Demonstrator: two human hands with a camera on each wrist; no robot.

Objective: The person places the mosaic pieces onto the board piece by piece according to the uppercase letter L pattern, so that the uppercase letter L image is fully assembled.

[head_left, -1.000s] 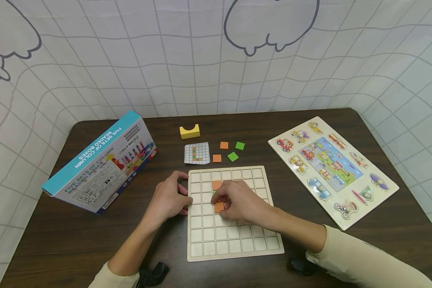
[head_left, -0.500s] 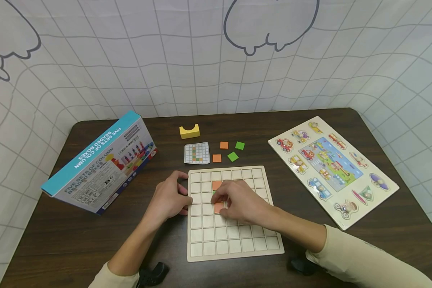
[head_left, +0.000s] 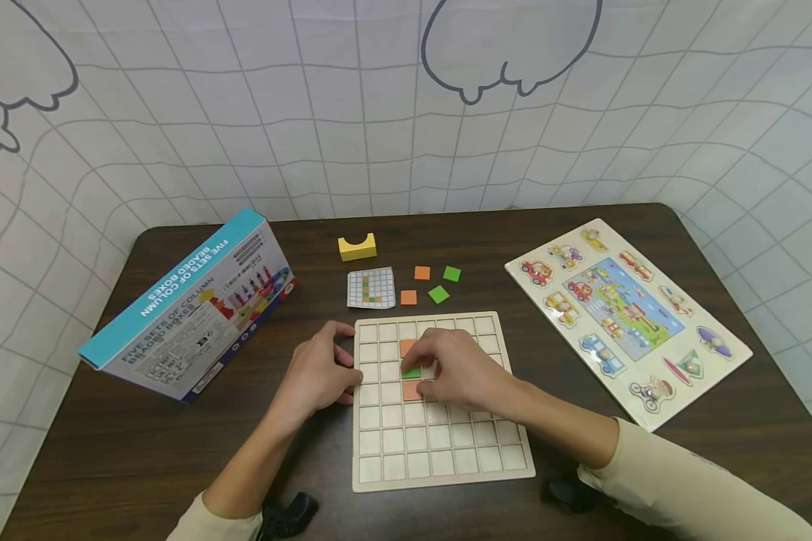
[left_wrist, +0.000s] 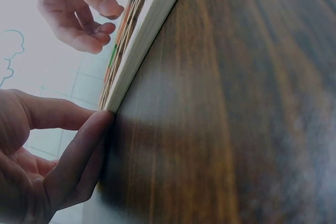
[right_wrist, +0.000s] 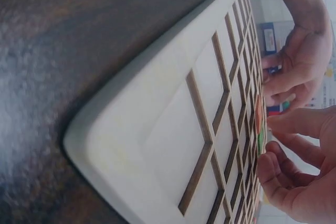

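Since half a second ago the right hand (head_left: 463,373) has eased slightly rightward, showing more of the green tile (head_left: 413,373) under its fingers. That tile sits in the third column of the grid board (head_left: 440,436), between an upper orange tile (head_left: 407,346) and a lower orange tile (head_left: 410,391). The right hand's fingertips are slightly parted just above them, with nothing visible between. The left hand (head_left: 319,372) pinches the board's left edge. Just beyond lie a pattern card (head_left: 371,288), two loose orange squares (head_left: 408,297) and two loose green squares (head_left: 438,294), with a yellow block (head_left: 357,247) behind the card. A printed box (head_left: 196,315) stands left; a picture puzzle (head_left: 690,387) lies right, on the dark table (head_left: 108,466).
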